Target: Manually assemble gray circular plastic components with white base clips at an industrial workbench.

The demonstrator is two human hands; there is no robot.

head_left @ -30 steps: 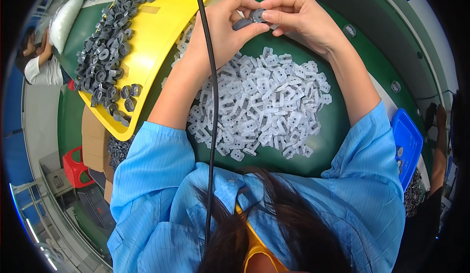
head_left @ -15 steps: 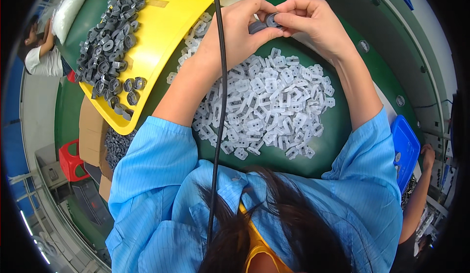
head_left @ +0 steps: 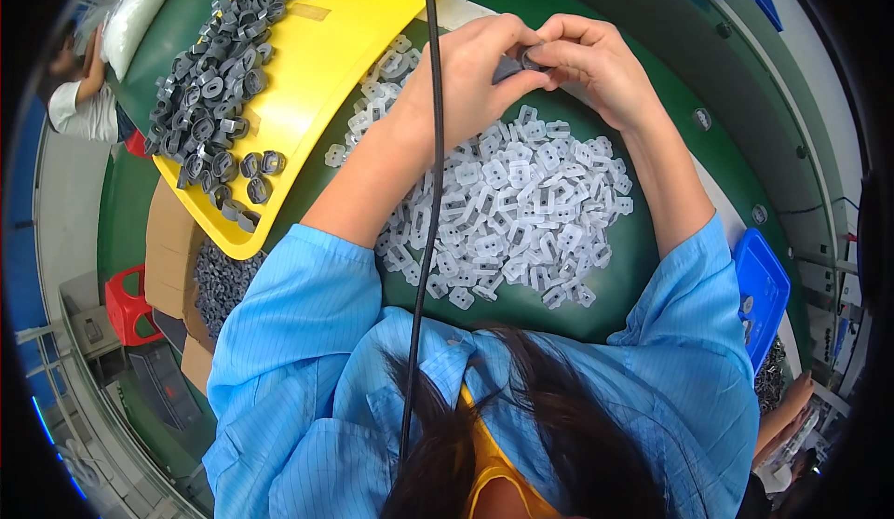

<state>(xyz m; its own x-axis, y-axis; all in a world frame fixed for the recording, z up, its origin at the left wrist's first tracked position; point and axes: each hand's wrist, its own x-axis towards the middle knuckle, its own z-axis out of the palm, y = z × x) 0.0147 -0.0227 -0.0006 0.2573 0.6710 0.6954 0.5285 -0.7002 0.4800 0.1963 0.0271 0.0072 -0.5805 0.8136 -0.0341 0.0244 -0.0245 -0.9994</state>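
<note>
Spilling across the green table just beyond the blue sleeves is a heap of pale translucent clips, lying close under the forearms where either hand could dip into it. Above the heap, the left hand and right hand meet with fingertips pressed together, both pinching one small dark grey part held up off the table between them, seemingly so it can be worked from two sides. A black cable hangs down across the left forearm. Farther to the left, a yellow tray carries a pile of similar grey parts, banked toward its outer side. A blue bin sits at the right edge.
</note>
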